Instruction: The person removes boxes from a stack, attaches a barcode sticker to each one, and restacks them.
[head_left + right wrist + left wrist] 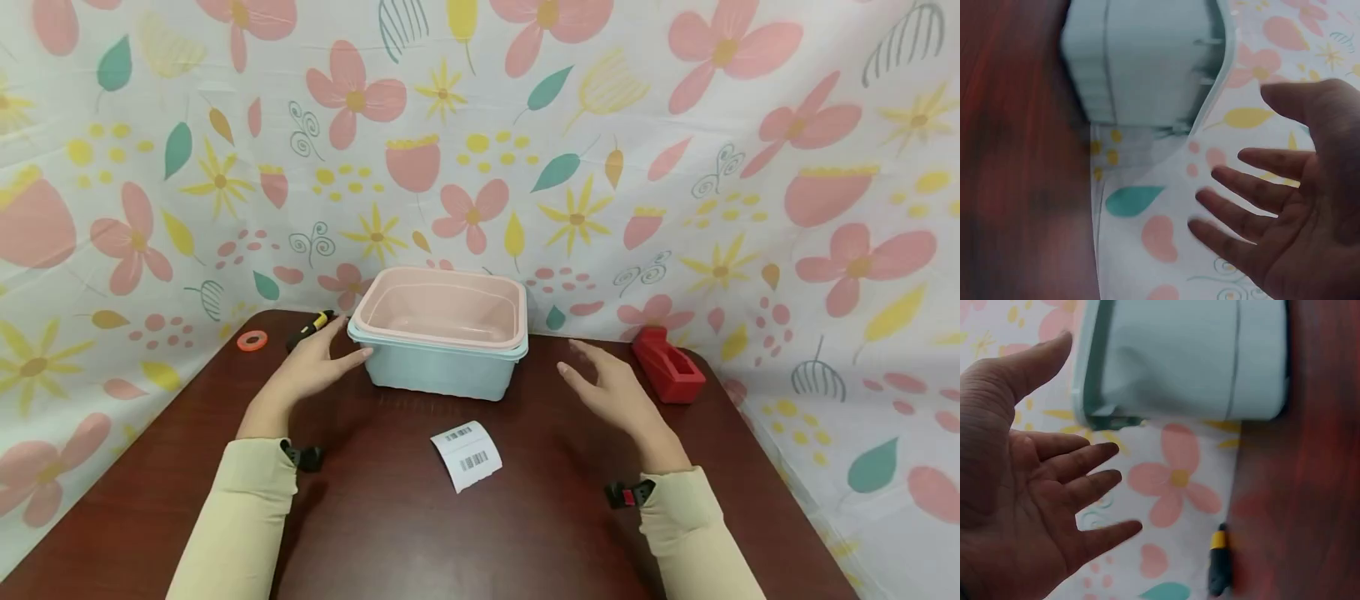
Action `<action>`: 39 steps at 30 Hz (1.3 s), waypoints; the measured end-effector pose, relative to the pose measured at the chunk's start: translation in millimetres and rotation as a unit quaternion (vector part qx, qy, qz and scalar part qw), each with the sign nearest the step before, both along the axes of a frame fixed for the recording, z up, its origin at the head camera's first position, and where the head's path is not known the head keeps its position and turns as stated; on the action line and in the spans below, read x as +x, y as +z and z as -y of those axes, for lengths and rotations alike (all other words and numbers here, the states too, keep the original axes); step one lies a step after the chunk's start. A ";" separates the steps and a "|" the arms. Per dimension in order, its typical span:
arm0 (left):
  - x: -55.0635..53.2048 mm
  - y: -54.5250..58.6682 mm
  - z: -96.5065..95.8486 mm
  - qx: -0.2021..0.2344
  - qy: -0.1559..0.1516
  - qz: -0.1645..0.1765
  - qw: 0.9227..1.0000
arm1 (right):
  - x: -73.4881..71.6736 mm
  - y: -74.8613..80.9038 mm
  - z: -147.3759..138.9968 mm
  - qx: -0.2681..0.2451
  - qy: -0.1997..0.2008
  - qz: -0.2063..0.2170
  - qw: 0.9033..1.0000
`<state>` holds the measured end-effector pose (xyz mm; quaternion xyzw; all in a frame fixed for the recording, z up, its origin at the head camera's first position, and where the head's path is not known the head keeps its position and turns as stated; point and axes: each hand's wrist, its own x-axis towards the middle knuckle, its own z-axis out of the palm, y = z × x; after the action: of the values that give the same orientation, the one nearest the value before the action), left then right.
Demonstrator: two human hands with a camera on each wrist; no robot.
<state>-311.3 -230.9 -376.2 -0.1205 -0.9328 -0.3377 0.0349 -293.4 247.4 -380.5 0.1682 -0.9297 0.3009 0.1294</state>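
Observation:
A pink plastic bin (442, 307) is nested in a light blue bin (442, 369) at the back of the table. My left hand (311, 367) is spread beside the left end of the bins; in the left wrist view its thumb and fingers (1094, 484) are extended with nothing in them, close to the blue bin (1166, 362). On the other side, my right hand (611, 387) hovers a short way right of the bins, fingers loosely extended and holding nothing. The right wrist view shows a gap between those fingers (1241, 222) and the blue bin (1154, 62).
A white paper with two barcodes (467, 455) lies in front of the bins. An orange tape roll (252, 341) and a black-and-yellow tool (310, 331) lie at the back left. A red tape dispenser (667, 367) stands at the back right. Flowered cloth (480, 167) hangs behind the table.

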 end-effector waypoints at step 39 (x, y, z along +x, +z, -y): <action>-16.7 -23.2 -14.6 0.180 0.038 -0.032 0.982 | -102.5 29.8 98.1 -0.031 -0.131 0.065 0.989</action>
<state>-328.0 -216.3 -399.4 -0.0871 -0.8592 -0.4944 0.0984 -395.9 149.3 -350.7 0.0207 -0.9403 0.3206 0.1124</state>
